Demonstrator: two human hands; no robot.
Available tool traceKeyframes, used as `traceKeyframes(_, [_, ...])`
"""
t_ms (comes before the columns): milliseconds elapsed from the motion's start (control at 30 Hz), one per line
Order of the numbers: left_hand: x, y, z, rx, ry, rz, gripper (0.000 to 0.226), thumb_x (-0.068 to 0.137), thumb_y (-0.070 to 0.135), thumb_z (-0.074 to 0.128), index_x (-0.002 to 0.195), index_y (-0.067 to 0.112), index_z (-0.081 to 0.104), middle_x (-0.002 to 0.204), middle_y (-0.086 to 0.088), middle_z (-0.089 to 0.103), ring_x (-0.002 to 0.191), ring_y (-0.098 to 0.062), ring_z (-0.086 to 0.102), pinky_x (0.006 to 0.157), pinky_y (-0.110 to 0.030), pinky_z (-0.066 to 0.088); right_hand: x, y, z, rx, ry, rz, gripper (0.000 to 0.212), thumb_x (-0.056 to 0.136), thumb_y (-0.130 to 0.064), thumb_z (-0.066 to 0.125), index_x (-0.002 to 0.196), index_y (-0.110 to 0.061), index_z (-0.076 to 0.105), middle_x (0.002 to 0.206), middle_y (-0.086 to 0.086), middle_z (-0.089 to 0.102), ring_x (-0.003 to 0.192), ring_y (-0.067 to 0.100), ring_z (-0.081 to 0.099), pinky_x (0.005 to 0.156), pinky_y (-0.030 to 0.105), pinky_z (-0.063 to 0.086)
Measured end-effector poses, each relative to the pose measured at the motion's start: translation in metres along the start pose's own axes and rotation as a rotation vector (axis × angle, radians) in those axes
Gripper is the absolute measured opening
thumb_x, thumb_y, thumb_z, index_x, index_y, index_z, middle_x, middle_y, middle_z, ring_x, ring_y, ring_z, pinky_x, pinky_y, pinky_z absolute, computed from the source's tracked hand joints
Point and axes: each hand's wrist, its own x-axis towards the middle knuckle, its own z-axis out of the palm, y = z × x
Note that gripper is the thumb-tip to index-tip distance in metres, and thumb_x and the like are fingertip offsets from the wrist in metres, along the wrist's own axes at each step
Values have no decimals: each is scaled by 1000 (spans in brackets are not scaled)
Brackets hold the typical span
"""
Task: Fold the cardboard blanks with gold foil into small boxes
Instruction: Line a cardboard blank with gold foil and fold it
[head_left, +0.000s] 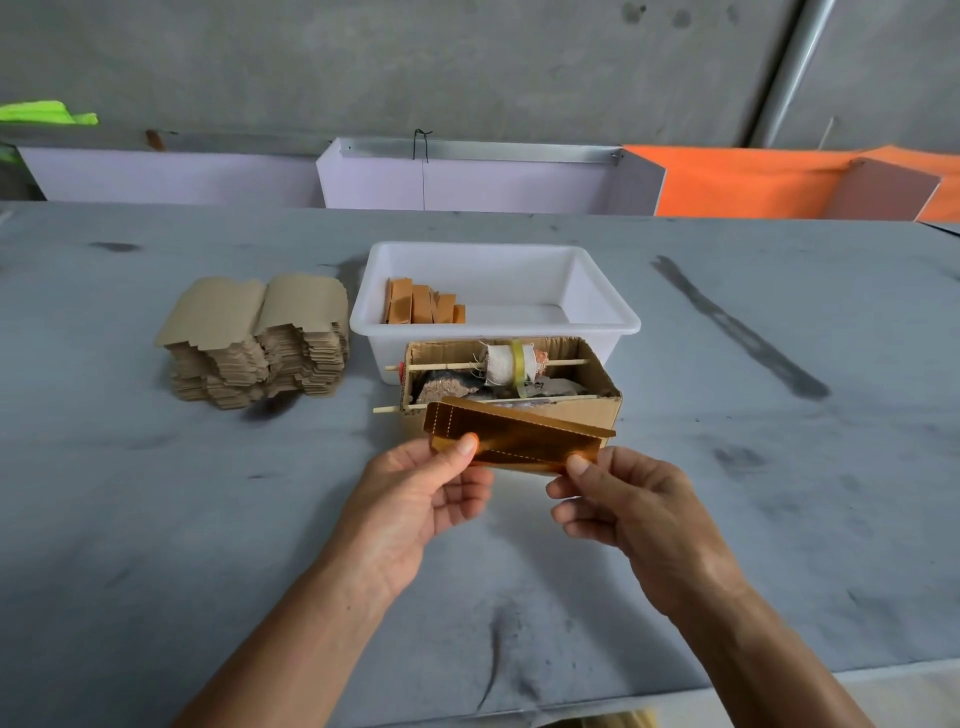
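Frame centre: left hand (415, 499) and right hand (631, 501) are pinching opposite ends of gold-foil blank (511, 435), held above table (156, 493). Fingertips behind blank are hidden; blank is partly covering cardboard box (597, 384).

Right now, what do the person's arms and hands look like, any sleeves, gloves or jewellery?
Both forearms are bare up to the bottom edge of the picture, with no sleeve showing. The left hand and the right hand wear no gloves. No ring, watch or bracelet shows on the fingers or wrists. The fingernails look short and unpainted. No marks or tape show on either arm.
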Motion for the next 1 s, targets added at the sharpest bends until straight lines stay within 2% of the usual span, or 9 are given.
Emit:
traceKeyframes(100, [1, -3, 3, 18, 0, 11, 11, 78, 15, 65, 82, 4, 66, 64, -10, 68, 51, -12, 62, 48, -20, 52, 1, 3, -1, -4, 7, 4, 22, 74, -11, 68, 89, 4, 66, 71, 14, 70, 54, 16, 64, 52, 23, 54])
traceKeyframes(233, [1, -7, 7, 72, 36, 37, 20, 63, 15, 73, 79, 4, 67, 65, -10, 69, 53, -13, 64, 49, -20, 52, 3, 6, -1, 49, 58, 45, 16, 77, -10, 67, 87, 3, 67, 70, 15, 71, 54, 16, 65, 52, 23, 55])
traceKeyframes(333, [3, -10, 9, 60, 97, 31, 10, 75, 5, 72, 81, 2, 64, 63, -9, 69, 51, -13, 64, 49, -21, 53, 5, 5, 2, 115, 69, 105, 9, 79, -7, 67, 84, 0, 67, 70, 14, 70, 55, 16, 66, 50, 22, 54])
traceKeyframes(500, [5, -10, 11, 71, 130, 10, 5, 80, 4, 68, 78, 1, 65, 61, -8, 69, 51, -13, 64, 50, -21, 54, 9, 2, 7, 93, 120, 117, 7, 82, -7, 68, 80, -2, 63, 63, 10, 68, 52, 14, 65, 48, 22, 53])
traceKeyframes(733, [6, -10, 12, 82, 158, 13, 5, 80, -1, 69, 78, -3, 64, 59, -9, 68, 49, -14, 64, 49, -22, 55, 12, 2, 9, 32, 166, 97, 6, 84, -4, 67, 81, -2, 63, 64, 10, 69, 55, 15, 68, 49, 23, 54])
traceKeyframes(1000, [6, -8, 16, 23, 159, -6, 13, 78, -13, 64, 74, 0, 63, 55, -6, 66, 46, -13, 62, 47, -21, 53, 17, 3, 6, 177, 133, 173, 11, 80, 6, 65, 75, 0, 58, 59, 12, 66, 54, 15, 67, 48, 22, 53])
